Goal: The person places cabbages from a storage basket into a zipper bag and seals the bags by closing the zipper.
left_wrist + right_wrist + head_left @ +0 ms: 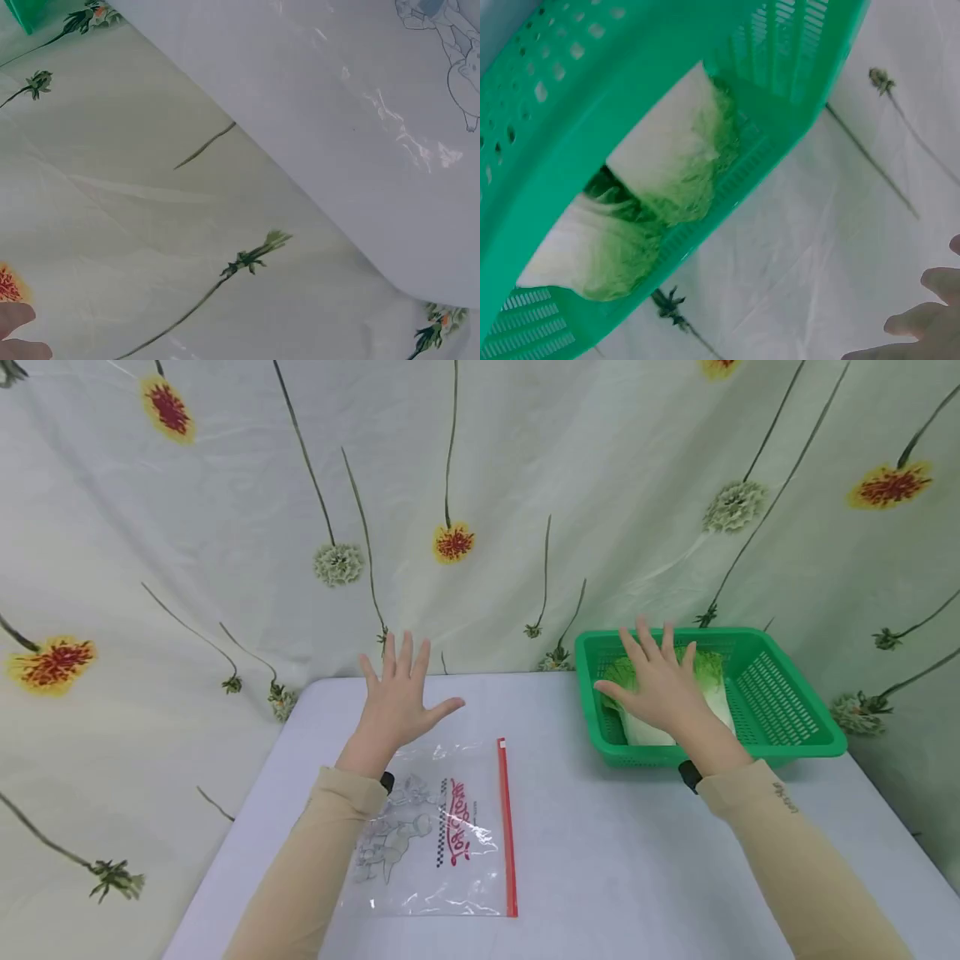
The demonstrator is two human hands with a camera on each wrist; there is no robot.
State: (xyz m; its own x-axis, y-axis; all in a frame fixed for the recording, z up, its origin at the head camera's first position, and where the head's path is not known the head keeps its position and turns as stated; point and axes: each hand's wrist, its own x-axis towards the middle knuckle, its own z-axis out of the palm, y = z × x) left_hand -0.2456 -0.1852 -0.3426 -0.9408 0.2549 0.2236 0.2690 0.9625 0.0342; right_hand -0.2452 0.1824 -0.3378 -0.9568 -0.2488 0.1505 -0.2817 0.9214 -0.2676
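Note:
My left hand is held up with its fingers spread, above the far end of a clear zip bag. The bag lies flat, with a red slider strip along its right edge and printed red lettering and cartoon figures. My right hand is also raised with fingers spread, in front of a green plastic basket as the head view sees it. Two pieces of napa cabbage lie side by side inside the basket, partly hidden by the right hand in the head view. Neither hand holds anything.
A white table carries the bag at left centre and the basket at the back right. Behind it hangs a pale curtain printed with flowers. Dark bands circle both wrists, below which come beige sleeves.

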